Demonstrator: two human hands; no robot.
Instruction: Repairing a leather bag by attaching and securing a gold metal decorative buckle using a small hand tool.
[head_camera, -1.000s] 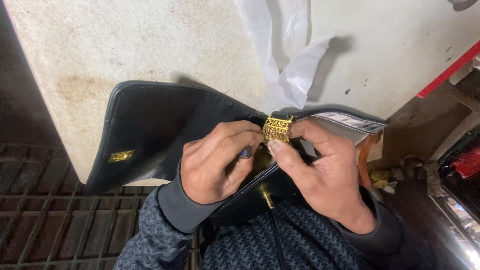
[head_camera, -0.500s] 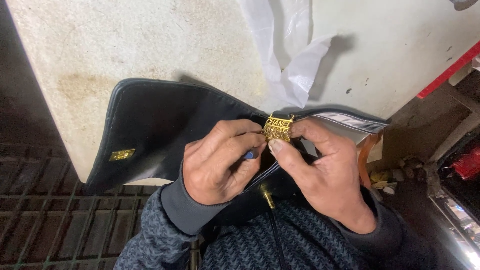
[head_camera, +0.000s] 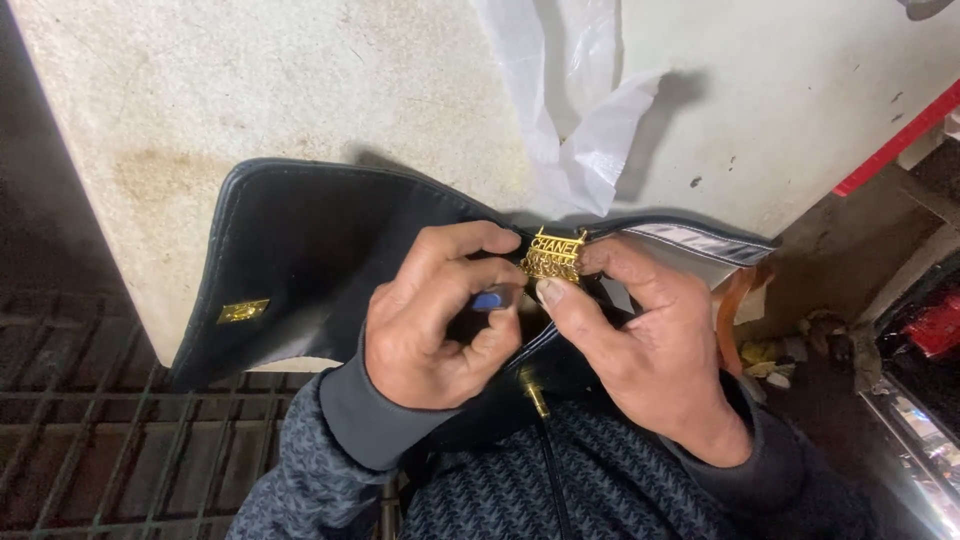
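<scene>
The black leather handbag (head_camera: 330, 250) is lying on the pale stained desk (head_camera: 250, 90), the crumpled white plastic bag (head_camera: 580, 130) lying behind it, the dark metal floor grate (head_camera: 100, 440) lying to its left.

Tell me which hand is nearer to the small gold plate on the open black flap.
Left. The left hand rests on the black flap, right of the gold plate; the right hand is farther right, pinching the gold ornament.

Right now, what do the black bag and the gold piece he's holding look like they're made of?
The black bag looks like smooth leather or imitation leather: matte with a soft sheen and a rolled edge. The gold piece, pinched between the left hand and right hand, looks like polished gold-toned metal: it glints brightly.
</scene>
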